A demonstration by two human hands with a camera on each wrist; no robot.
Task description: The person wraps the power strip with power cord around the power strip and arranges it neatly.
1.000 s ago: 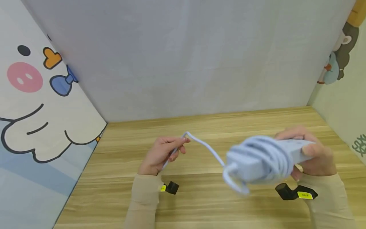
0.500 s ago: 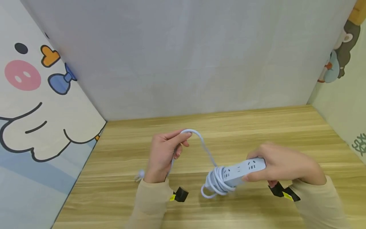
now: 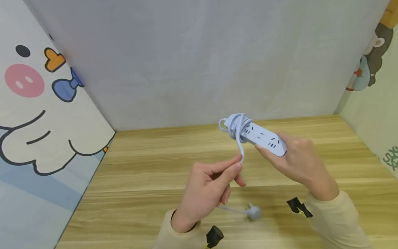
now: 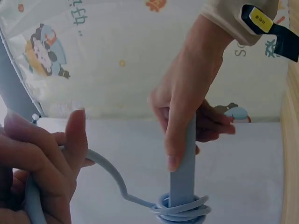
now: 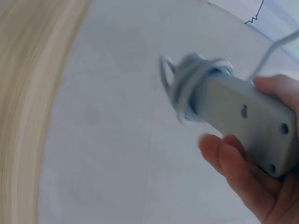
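My right hand (image 3: 300, 160) grips the near end of a white power strip (image 3: 264, 138), its socket face turned up toward the head camera. Several turns of the strip's cord (image 3: 238, 128) are wound round the far end. Between thumb and forefinger, my left hand (image 3: 211, 186) pinches the cord a short way below the coil. From under that hand the loose end runs to a plug (image 3: 253, 211), blurred, over the table. In the right wrist view the strip's underside (image 5: 250, 123) shows, with screw holes and a hanging slot.
A wood-grain table (image 3: 140, 166) lies below both hands. Behind it stands a plain grey-white wall panel (image 3: 199, 69). Cartoon-printed panels (image 3: 62, 131) flank the left and right sides. Each wrist carries a small black camera mount (image 3: 214, 236).
The strip has swung from low over the table up and away, its coiled end now farthest. My left hand has moved right and nearer, and the plug has swung from left to right.
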